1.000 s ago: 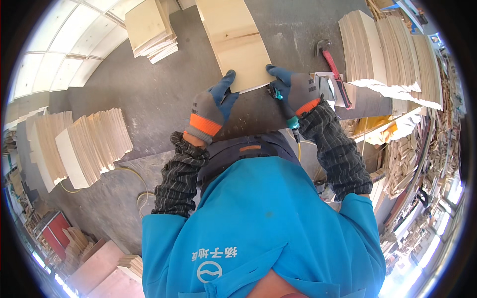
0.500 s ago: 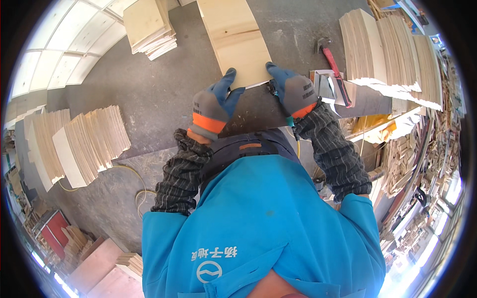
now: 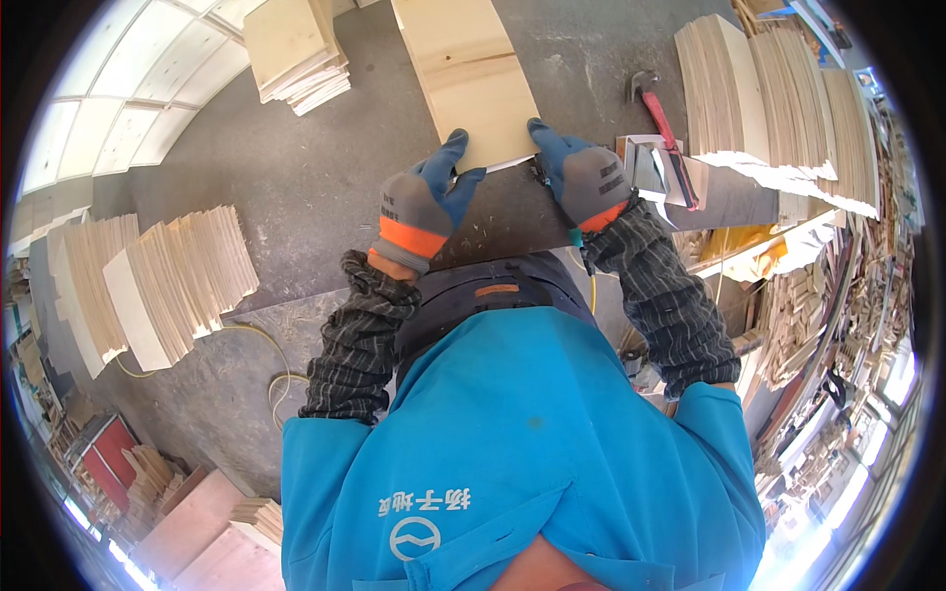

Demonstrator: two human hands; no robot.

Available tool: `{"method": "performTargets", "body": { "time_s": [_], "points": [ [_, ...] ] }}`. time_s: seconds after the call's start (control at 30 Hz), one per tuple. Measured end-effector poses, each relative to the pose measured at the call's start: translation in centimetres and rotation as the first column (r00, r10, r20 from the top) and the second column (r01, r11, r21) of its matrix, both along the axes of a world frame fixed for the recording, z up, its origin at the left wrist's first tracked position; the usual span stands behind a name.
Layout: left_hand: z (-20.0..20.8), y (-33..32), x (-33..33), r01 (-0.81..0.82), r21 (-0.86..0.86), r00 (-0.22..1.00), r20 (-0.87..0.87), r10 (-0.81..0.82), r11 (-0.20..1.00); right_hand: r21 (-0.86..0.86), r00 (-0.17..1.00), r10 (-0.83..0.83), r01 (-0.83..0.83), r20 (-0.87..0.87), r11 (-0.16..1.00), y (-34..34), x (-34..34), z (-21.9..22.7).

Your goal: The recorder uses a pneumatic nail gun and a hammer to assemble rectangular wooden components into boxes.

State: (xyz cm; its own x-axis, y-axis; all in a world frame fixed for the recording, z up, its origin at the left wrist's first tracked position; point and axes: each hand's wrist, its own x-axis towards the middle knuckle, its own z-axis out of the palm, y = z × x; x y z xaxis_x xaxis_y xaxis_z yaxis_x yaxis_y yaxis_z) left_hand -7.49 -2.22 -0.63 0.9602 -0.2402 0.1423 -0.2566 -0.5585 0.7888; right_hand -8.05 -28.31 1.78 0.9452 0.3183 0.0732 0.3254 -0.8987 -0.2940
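A long pale wooden board with brown grain streaks reaches away from me over the dark worktop. At its near left corner, my left hand, in a grey and blue glove with an orange cuff, is closed on the edge with the thumb stretched up along it. My right hand, gloved the same way, grips the near right corner, thumb also pointing forward. The fingers beneath the board are partly hidden. A small dark item near my right palm is too unclear to name.
A red-handled hammer lies right of the board, partly over a small open box. Upright board stacks stand at right and left. Another board stack sits at the far left. A yellow cable runs along the floor.
Both hands keep nearly the same place and grip. The grain marks showing on the board's face look different from before.
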Motion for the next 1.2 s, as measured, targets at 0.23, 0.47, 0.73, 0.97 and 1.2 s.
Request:
{"method": "performTargets", "body": {
  "time_s": [0.23, 0.47, 0.73, 0.97, 1.2],
  "points": [
    [-0.4, 0.2, -0.2, 0.009, -0.017, 0.997, 0.076, -0.007, 1.000, 0.069, 0.999, -0.015, 0.019, -0.046, 0.997, -0.2, -0.1, -0.1],
    [-1.1, 0.4, -0.3, 0.011, -0.030, 0.993, 0.114, -0.008, 0.999, 0.383, 0.847, -0.331, 0.493, -0.415, 0.781, -2.5, -2.9, -1.7],
    [-1.7, -0.2, 0.1, -0.015, -0.034, 0.969, 0.245, 0.023, 0.999, -0.233, 0.754, -0.526, 0.471, -0.394, 0.851, -2.6, -8.4, -12.6],
    [-2.4, -0.7, 0.5, -0.021, -0.051, 0.945, 0.324, 0.036, 0.998, -0.010, 0.711, -0.565, 0.618, -0.418, 0.786, -6.4, -7.8, -14.8],
    [-2.4, -0.3, 0.4, -0.039, -0.039, 0.941, 0.336, 0.050, 0.998, 0.490, 0.611, -0.318, 0.782, -0.725, 0.386, -7.5, -7.8, -0.9]
  ]
}}
